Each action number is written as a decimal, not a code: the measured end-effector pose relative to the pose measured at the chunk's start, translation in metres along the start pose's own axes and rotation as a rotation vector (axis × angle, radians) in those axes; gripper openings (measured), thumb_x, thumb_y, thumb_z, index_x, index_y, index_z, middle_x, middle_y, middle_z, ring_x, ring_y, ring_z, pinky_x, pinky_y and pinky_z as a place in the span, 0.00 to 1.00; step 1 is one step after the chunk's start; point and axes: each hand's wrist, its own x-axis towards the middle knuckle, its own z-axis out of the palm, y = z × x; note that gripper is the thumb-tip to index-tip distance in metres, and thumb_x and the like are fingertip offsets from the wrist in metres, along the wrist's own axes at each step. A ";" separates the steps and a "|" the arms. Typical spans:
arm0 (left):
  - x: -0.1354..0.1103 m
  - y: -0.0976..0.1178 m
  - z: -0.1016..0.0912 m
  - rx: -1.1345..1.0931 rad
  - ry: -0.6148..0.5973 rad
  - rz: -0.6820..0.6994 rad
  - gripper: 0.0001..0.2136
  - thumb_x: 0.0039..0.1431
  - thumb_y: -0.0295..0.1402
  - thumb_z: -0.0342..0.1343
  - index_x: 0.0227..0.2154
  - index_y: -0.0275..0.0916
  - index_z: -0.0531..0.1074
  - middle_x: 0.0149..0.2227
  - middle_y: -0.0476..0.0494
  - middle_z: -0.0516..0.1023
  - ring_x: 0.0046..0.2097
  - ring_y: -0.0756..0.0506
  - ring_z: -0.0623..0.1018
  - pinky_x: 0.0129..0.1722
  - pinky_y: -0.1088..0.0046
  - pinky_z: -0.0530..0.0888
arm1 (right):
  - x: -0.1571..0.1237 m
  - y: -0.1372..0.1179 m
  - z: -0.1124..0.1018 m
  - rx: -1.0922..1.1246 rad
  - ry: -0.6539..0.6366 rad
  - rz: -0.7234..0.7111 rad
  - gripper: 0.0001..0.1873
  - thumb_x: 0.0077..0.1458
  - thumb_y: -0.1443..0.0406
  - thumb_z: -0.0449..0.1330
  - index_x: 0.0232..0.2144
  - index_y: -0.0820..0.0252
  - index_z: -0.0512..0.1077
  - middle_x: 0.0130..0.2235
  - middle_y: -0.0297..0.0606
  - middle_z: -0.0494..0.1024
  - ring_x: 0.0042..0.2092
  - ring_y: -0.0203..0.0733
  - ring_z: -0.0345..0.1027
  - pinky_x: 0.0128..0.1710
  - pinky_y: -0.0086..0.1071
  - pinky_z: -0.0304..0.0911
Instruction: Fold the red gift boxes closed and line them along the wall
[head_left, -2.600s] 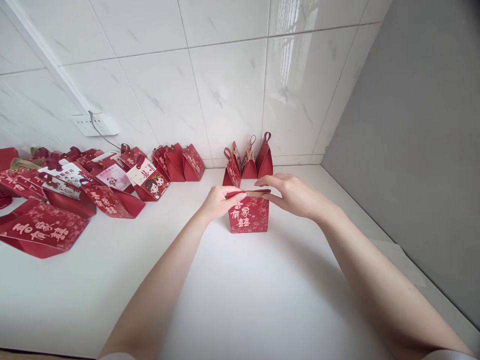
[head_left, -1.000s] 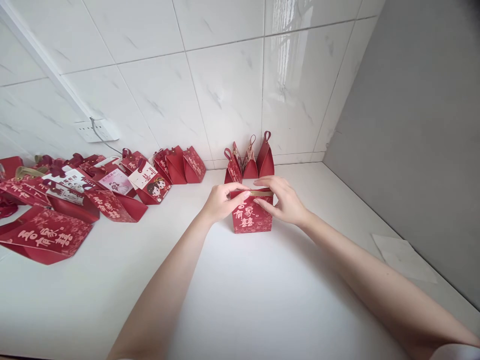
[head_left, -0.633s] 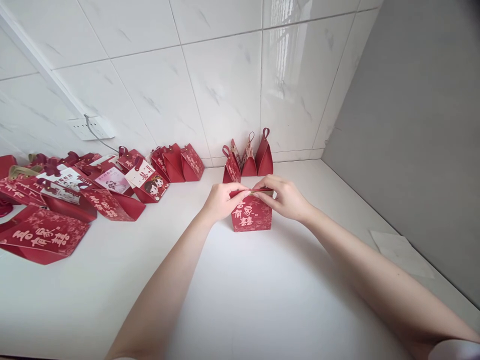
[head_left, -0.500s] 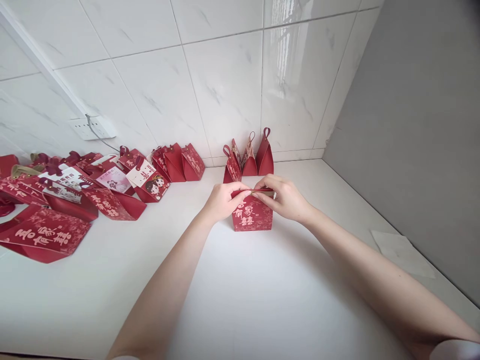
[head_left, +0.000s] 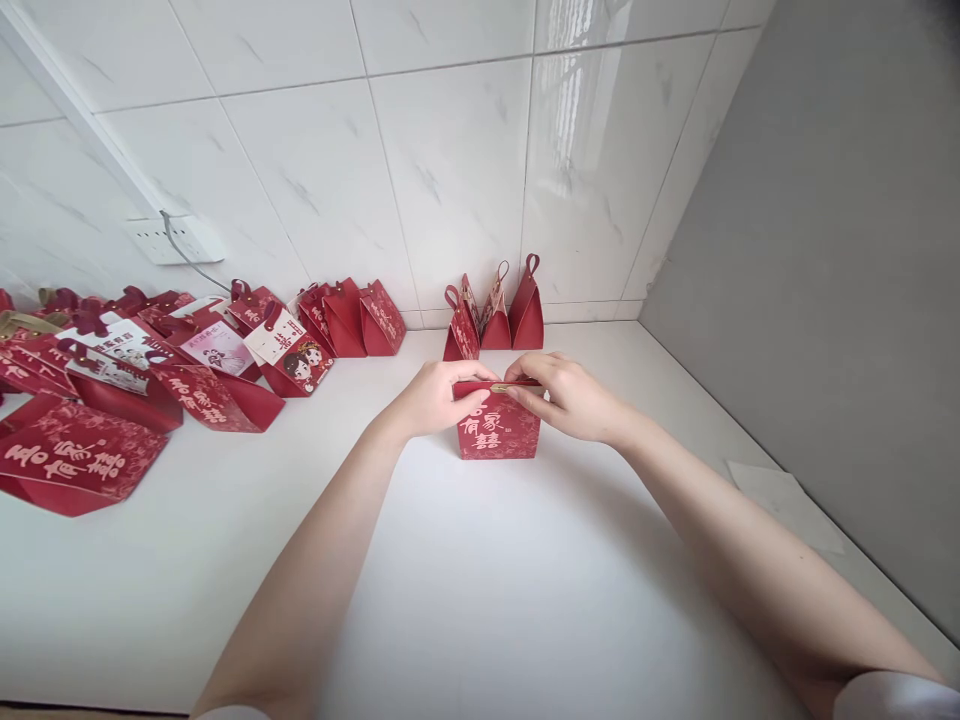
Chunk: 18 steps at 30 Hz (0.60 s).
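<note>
A red paper gift box (head_left: 499, 432) with pale printed characters stands upright on the white table (head_left: 465, 590). My left hand (head_left: 435, 398) pinches the left part of its top edge between thumb and fingers. On the right part of the same edge, my right hand (head_left: 566, 397) is closed, thumb in front and fingers behind. A small gold-coloured strip (head_left: 501, 388) shows at the top edge between my hands. The back of the box is hidden.
Behind the box, several red boxes with ribbon loops (head_left: 527, 310) stand by the tiled wall (head_left: 450, 180). Many more gift boxes (head_left: 82, 455) crowd the left side. A white paper sheet (head_left: 784, 505) lies right, near a grey panel (head_left: 817, 280). A wall socket (head_left: 176, 240) has a cable.
My left hand has slid a little left along the top edge, uncovering more of it and of the gold strip. The whole view has shifted slightly.
</note>
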 end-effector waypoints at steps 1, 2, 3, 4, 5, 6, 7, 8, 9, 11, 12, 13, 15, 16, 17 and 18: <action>0.000 0.001 0.001 0.005 0.004 0.004 0.12 0.58 0.37 0.55 0.41 0.39 0.77 0.39 0.45 0.81 0.38 0.45 0.77 0.39 0.72 0.71 | 0.000 0.000 -0.001 -0.015 0.004 0.011 0.06 0.63 0.62 0.54 0.36 0.56 0.68 0.33 0.36 0.76 0.32 0.41 0.67 0.38 0.36 0.61; 0.000 0.002 0.003 0.012 0.008 0.007 0.12 0.58 0.38 0.55 0.39 0.39 0.77 0.38 0.46 0.80 0.38 0.45 0.77 0.39 0.72 0.71 | -0.001 -0.001 -0.002 -0.027 0.011 0.019 0.06 0.63 0.61 0.55 0.35 0.56 0.68 0.32 0.36 0.76 0.31 0.41 0.67 0.38 0.36 0.61; 0.000 0.002 0.006 0.018 0.009 0.009 0.12 0.59 0.39 0.55 0.38 0.39 0.77 0.37 0.46 0.80 0.37 0.45 0.77 0.38 0.72 0.70 | -0.001 -0.001 -0.002 -0.032 0.014 0.017 0.07 0.62 0.61 0.56 0.34 0.57 0.69 0.31 0.36 0.76 0.31 0.41 0.67 0.39 0.36 0.61; 0.000 0.001 0.008 0.020 0.007 0.011 0.12 0.60 0.40 0.53 0.37 0.39 0.77 0.36 0.47 0.80 0.37 0.46 0.76 0.37 0.73 0.70 | -0.001 -0.001 -0.001 -0.029 0.012 0.004 0.07 0.63 0.61 0.55 0.33 0.57 0.69 0.30 0.36 0.76 0.30 0.41 0.67 0.40 0.37 0.62; 0.001 -0.001 0.010 0.022 -0.001 0.012 0.13 0.61 0.41 0.52 0.36 0.39 0.77 0.34 0.47 0.79 0.36 0.46 0.76 0.35 0.73 0.69 | -0.001 -0.001 0.000 -0.022 0.007 -0.014 0.08 0.64 0.62 0.54 0.33 0.57 0.69 0.30 0.35 0.76 0.30 0.40 0.67 0.42 0.38 0.62; 0.001 -0.003 0.011 0.027 -0.009 0.013 0.13 0.62 0.41 0.52 0.36 0.39 0.77 0.34 0.48 0.79 0.35 0.47 0.75 0.34 0.74 0.68 | -0.001 -0.001 0.002 -0.018 -0.001 -0.032 0.10 0.65 0.63 0.52 0.33 0.57 0.70 0.29 0.35 0.76 0.30 0.40 0.68 0.45 0.39 0.61; 0.001 -0.005 0.011 0.038 -0.017 0.009 0.13 0.62 0.41 0.51 0.36 0.39 0.77 0.33 0.48 0.78 0.34 0.47 0.75 0.33 0.74 0.67 | -0.001 -0.001 0.003 -0.019 -0.010 -0.043 0.11 0.66 0.63 0.50 0.33 0.57 0.70 0.29 0.35 0.76 0.30 0.40 0.69 0.47 0.40 0.61; 0.002 -0.006 0.011 0.055 -0.027 -0.002 0.13 0.63 0.41 0.50 0.36 0.40 0.76 0.32 0.48 0.78 0.33 0.48 0.74 0.32 0.74 0.67 | -0.001 -0.001 0.005 -0.029 -0.017 -0.041 0.13 0.67 0.63 0.49 0.34 0.57 0.70 0.29 0.35 0.76 0.30 0.40 0.69 0.49 0.42 0.60; 0.003 -0.006 0.009 0.078 -0.033 -0.010 0.13 0.63 0.41 0.49 0.37 0.40 0.76 0.33 0.49 0.78 0.33 0.48 0.74 0.32 0.74 0.67 | 0.000 -0.001 0.005 -0.048 -0.009 -0.030 0.14 0.68 0.64 0.47 0.35 0.57 0.71 0.30 0.35 0.77 0.31 0.41 0.70 0.51 0.43 0.60; 0.004 -0.001 0.003 0.144 0.001 0.006 0.12 0.63 0.39 0.50 0.41 0.42 0.75 0.38 0.48 0.78 0.35 0.47 0.74 0.36 0.72 0.68 | 0.002 -0.003 0.003 -0.114 0.054 -0.004 0.14 0.68 0.65 0.45 0.40 0.57 0.71 0.37 0.40 0.79 0.38 0.43 0.73 0.53 0.44 0.60; 0.003 0.006 -0.003 0.176 0.054 0.030 0.11 0.62 0.38 0.52 0.43 0.42 0.75 0.41 0.47 0.77 0.38 0.47 0.75 0.40 0.71 0.69 | 0.003 -0.006 -0.001 -0.153 0.102 0.003 0.13 0.68 0.64 0.46 0.43 0.57 0.71 0.43 0.42 0.79 0.43 0.46 0.73 0.53 0.46 0.60; 0.001 0.015 -0.009 0.190 0.128 0.054 0.11 0.60 0.38 0.55 0.43 0.42 0.74 0.44 0.46 0.76 0.40 0.46 0.75 0.42 0.70 0.69 | 0.003 -0.012 -0.007 -0.189 0.152 0.002 0.12 0.67 0.63 0.48 0.45 0.57 0.70 0.49 0.45 0.77 0.49 0.49 0.71 0.53 0.47 0.60; -0.013 0.038 -0.025 0.142 0.270 0.064 0.09 0.57 0.38 0.59 0.39 0.41 0.75 0.43 0.44 0.76 0.40 0.45 0.75 0.42 0.69 0.70 | 0.000 -0.029 -0.025 -0.211 0.194 -0.021 0.12 0.65 0.60 0.51 0.44 0.56 0.71 0.54 0.46 0.74 0.54 0.54 0.68 0.52 0.50 0.62; -0.024 0.051 -0.033 0.067 0.307 0.035 0.08 0.58 0.39 0.58 0.34 0.40 0.75 0.39 0.45 0.76 0.38 0.46 0.75 0.38 0.70 0.70 | -0.005 -0.041 -0.037 -0.171 0.165 -0.061 0.12 0.66 0.59 0.50 0.41 0.55 0.72 0.54 0.45 0.73 0.54 0.54 0.68 0.51 0.49 0.64; -0.037 0.061 -0.040 -0.016 0.278 -0.005 0.09 0.59 0.40 0.56 0.31 0.40 0.75 0.34 0.45 0.75 0.35 0.46 0.75 0.35 0.71 0.70 | -0.012 -0.054 -0.048 -0.113 0.103 -0.108 0.13 0.66 0.59 0.50 0.39 0.54 0.73 0.55 0.44 0.73 0.53 0.53 0.70 0.50 0.48 0.67; -0.052 0.070 -0.045 -0.065 0.238 -0.038 0.10 0.59 0.40 0.57 0.29 0.40 0.76 0.32 0.45 0.76 0.35 0.46 0.75 0.34 0.70 0.71 | -0.021 -0.068 -0.059 -0.058 0.052 -0.162 0.13 0.65 0.59 0.50 0.37 0.51 0.75 0.54 0.41 0.74 0.51 0.52 0.72 0.48 0.48 0.69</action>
